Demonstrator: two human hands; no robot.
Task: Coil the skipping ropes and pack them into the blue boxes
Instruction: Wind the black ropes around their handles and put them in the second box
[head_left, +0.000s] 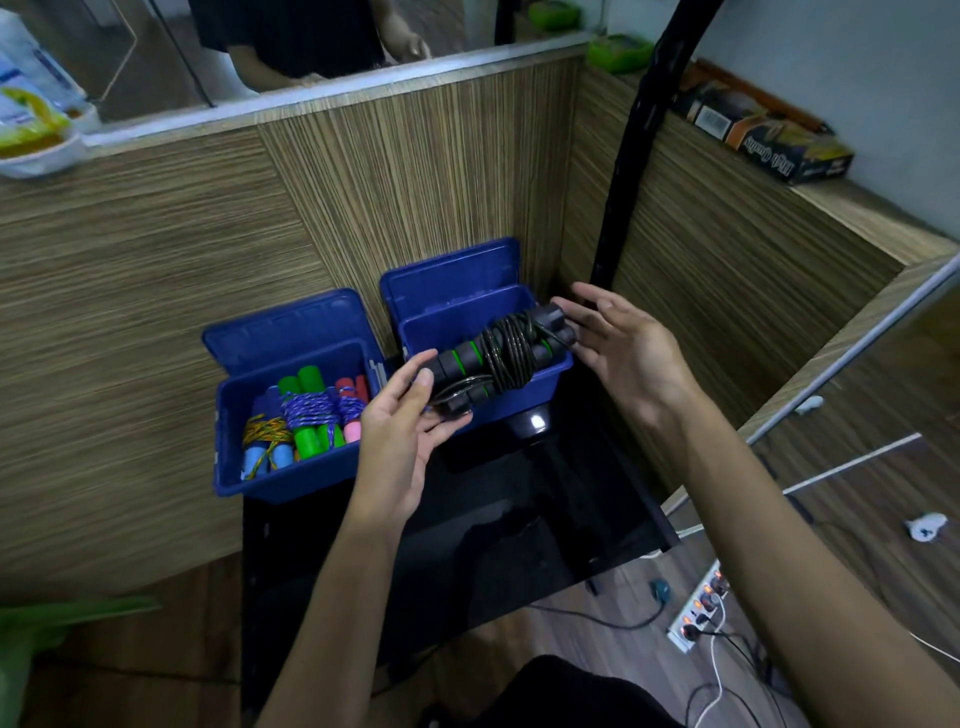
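Blue boxes (291, 431): smooth, slightly glossy plastic.
Black skipping rope (506, 356): shiny plastic-coated cord; handles matt, foam-like, green-banded.
Coloured ropes (306, 415): braided cord, matt handles.
Table (519, 519): glossy black top.
Wall panels (156, 260), 10 o'clock: striped wood-grain laminate.

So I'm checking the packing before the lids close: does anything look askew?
Yes: the black coiled skipping rope with green-ringed handles lies diagonally across the right blue plastic box, poking over its rim, not down inside.
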